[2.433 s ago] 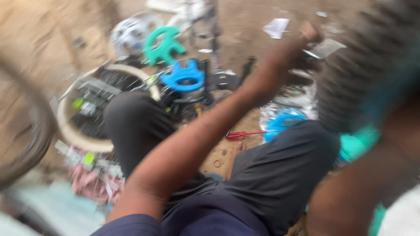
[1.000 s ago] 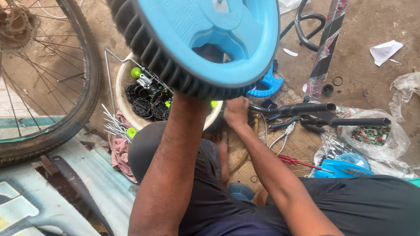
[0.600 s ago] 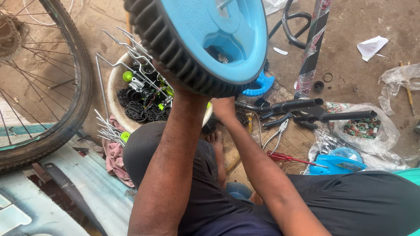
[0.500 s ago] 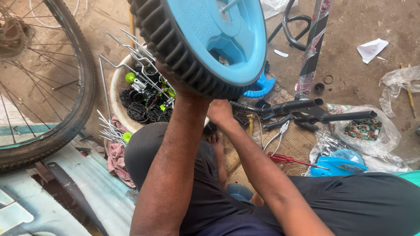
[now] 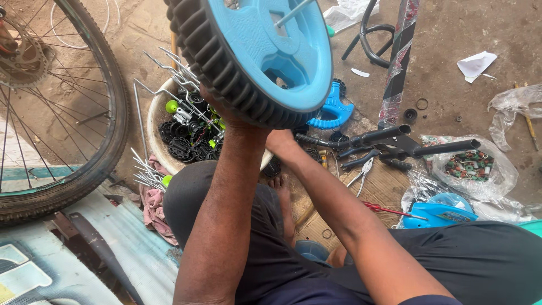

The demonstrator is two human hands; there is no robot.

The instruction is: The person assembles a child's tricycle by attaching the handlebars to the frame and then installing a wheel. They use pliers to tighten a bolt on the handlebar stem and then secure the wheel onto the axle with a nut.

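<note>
Dirt floor crowded: left hand (image 5: 226, 116) grips the blue wheel (image 5: 254, 53) overhead; right hand (image 5: 279, 141), grip hidden, reaches beside the parts basin (image 5: 155, 130).

Single view, head-worn camera, looking steeply down over the seated person's own lap and forearms toward the dirt floor (image 5: 451, 34). Very close range: the blue plastic wheel (image 5: 265, 51) is raised near the lens, fills the upper middle and is cut off by the top edge. The left hand (image 5: 228, 116) sits just under it, mid-frame. Large bicycle wheel (image 5: 56, 107) cropped at the left edge; bowl of small parts (image 5: 158, 133) lies below the raised wheel. No second view, so no overlap to record.
</note>
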